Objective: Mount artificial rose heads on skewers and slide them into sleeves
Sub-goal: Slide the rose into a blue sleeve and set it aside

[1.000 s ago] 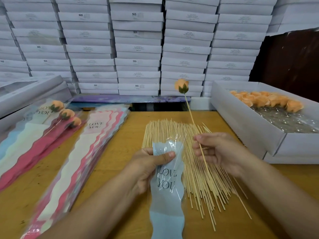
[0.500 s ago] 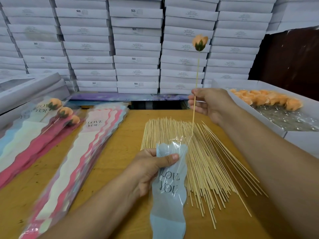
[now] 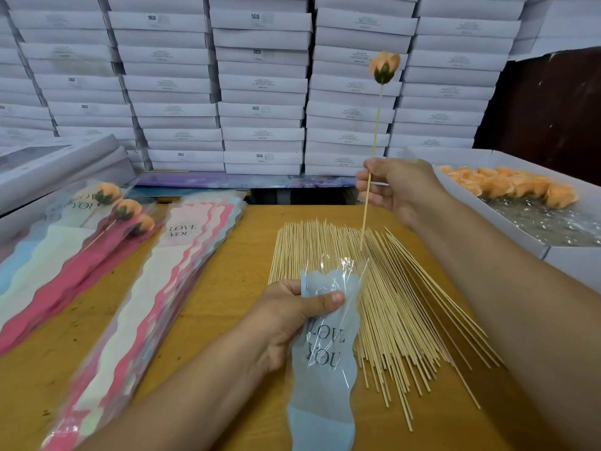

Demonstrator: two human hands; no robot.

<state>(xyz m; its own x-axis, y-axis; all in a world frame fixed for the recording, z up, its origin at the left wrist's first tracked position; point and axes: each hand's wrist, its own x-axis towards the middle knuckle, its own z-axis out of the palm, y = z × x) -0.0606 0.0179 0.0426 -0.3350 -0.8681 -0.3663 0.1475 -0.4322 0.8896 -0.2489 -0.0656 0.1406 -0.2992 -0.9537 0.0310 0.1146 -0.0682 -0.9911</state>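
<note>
My right hand (image 3: 401, 187) pinches the skewer (image 3: 370, 177) about midway along its length, fingers curled round it, holding it nearly upright with the peach rose head (image 3: 383, 67) on top and the bare tip hanging just above the mouth of the sleeve (image 3: 325, 346). My left hand (image 3: 292, 315) grips that pale blue sleeve near its top edge, thumb pressed across the clear front film, the rest trailing toward me over the counter (image 3: 227, 281). I judge the skewer light and stiff but thin enough to flex or snap if I lever it, so the mid-shaft pinch suits steering the tip; taking it lower would block the entry. The rose head looks soft and crushable, and probably only pushed on, so I would not pull or press on it. The sleeve is flimsy, slick film that collapses shut, so the thumb needs to keep the mouth parted rather than flattened. The loose skewers (image 3: 374, 307) lie fanned beneath both hands, more rose heads (image 3: 507, 185) sit in the open box (image 3: 507, 229) at my right, finished roses (image 3: 123, 208) rest on sleeves at far left, and a stack of empty sleeves (image 3: 169, 275) lies beside them.
</note>
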